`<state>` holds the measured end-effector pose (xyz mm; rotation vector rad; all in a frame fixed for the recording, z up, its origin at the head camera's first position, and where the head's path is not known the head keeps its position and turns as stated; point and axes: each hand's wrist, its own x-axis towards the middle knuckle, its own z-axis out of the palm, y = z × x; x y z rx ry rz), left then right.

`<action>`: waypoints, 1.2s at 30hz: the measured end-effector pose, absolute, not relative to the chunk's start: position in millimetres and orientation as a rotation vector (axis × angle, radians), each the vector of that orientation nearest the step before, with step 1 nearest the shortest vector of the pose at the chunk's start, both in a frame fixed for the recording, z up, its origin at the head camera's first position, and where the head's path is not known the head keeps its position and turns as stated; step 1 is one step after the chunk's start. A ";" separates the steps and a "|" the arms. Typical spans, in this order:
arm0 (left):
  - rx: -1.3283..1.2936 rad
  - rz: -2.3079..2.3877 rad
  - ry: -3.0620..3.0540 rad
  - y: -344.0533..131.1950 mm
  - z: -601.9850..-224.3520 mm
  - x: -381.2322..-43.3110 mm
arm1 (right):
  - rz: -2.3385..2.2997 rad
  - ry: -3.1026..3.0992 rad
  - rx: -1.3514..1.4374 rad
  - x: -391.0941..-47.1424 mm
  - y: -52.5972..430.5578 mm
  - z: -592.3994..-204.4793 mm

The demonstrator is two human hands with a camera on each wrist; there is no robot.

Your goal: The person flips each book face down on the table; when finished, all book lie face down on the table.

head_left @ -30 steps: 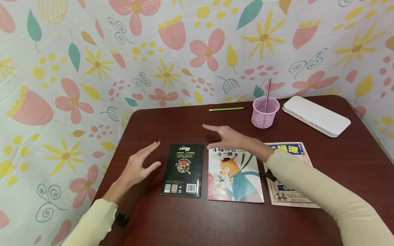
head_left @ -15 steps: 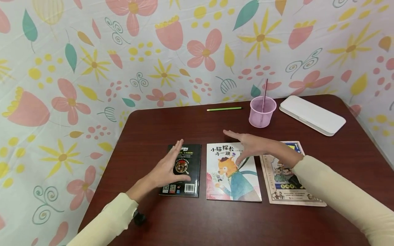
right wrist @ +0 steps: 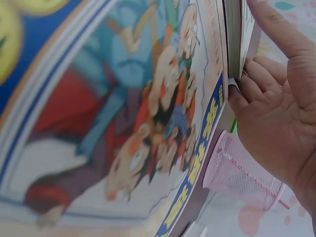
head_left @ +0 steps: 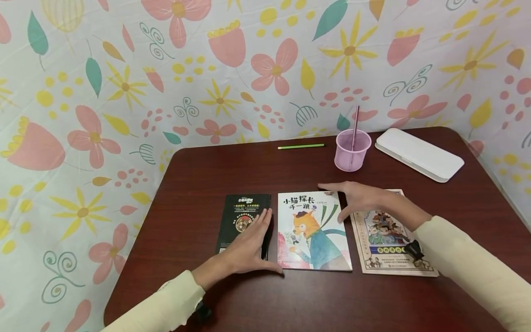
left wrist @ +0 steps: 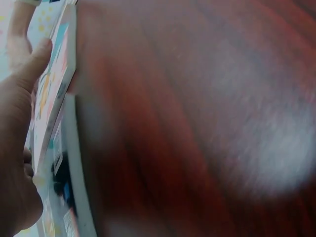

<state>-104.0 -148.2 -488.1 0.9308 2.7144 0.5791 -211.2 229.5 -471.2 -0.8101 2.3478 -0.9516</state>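
A picture book with an orange cat in blue [head_left: 313, 246] lies flat in the head view. My left hand [head_left: 245, 250] reaches across a black book [head_left: 238, 207] to the cat book's left edge, fingers straight and thumb near its lower left corner. My right hand [head_left: 362, 197] is at the cat book's upper right corner, thumb beside the right edge and fingers along the top. In the right wrist view, that hand's fingers [right wrist: 256, 81] are close against the edge of the cat book [right wrist: 236, 37]. Part of the black book is hidden under my left hand.
A comic-style book [head_left: 373, 263] lies to the right, partly under my right forearm. Farther back are a green pencil [head_left: 300, 146], a pink mesh cup [head_left: 350, 157] with a stick in it and a white case [head_left: 419, 154]. A flowered cloth [head_left: 249, 92] hangs behind the table.
My left hand has moved right, from beside the black book to the cat book's left edge. My right hand has shifted right, from over the cat book's top to its right corner.
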 end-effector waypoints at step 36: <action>0.847 0.920 2.641 -135.8 -504.7 -85.0 | -0.996 2.511 -0.750 -210.7 242.0 -480.1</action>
